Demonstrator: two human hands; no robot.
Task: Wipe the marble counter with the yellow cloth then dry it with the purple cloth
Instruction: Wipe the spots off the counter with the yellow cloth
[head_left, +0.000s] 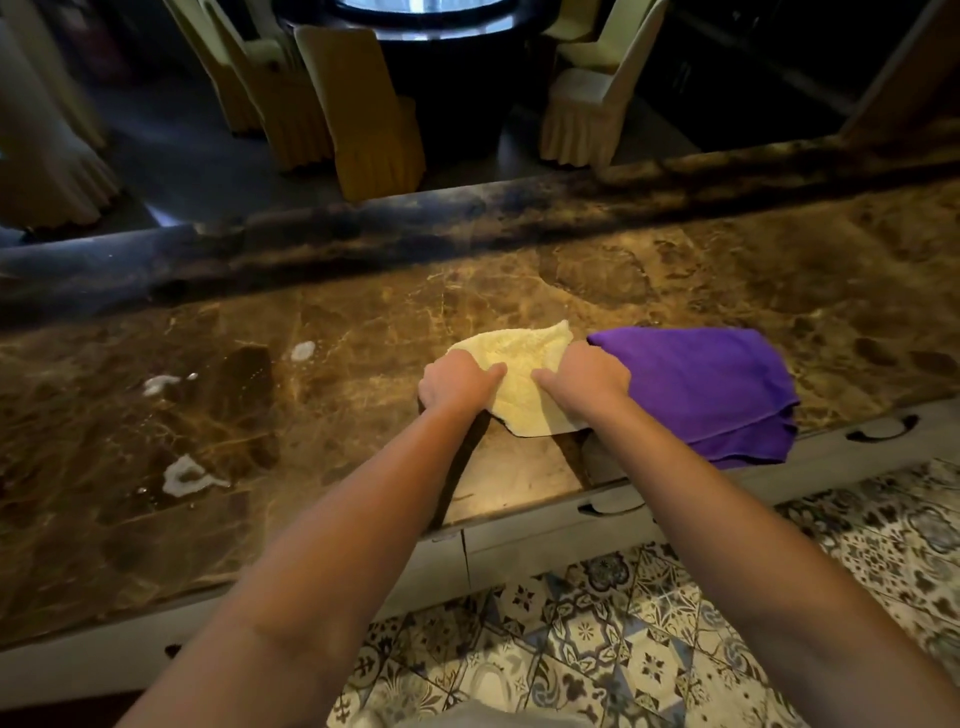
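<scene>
On marble counter (675, 270) | 2 hands (457, 384) | 1 yellow cloth (519, 364) | 1 purple cloth (701, 384)

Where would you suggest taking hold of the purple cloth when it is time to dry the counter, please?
Take the purple cloth by its near edge, which overhangs the marble counter front, coming from the right hand's side; the hanging edge seems easier to pinch than the flat part.

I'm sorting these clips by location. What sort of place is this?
Probably a restaurant or banquet dining room, seen from a service counter. Fabric-covered chairs ring a dark round table beyond the brown marble counter, which has drawers below and patterned floor tiles on the near side.
</scene>
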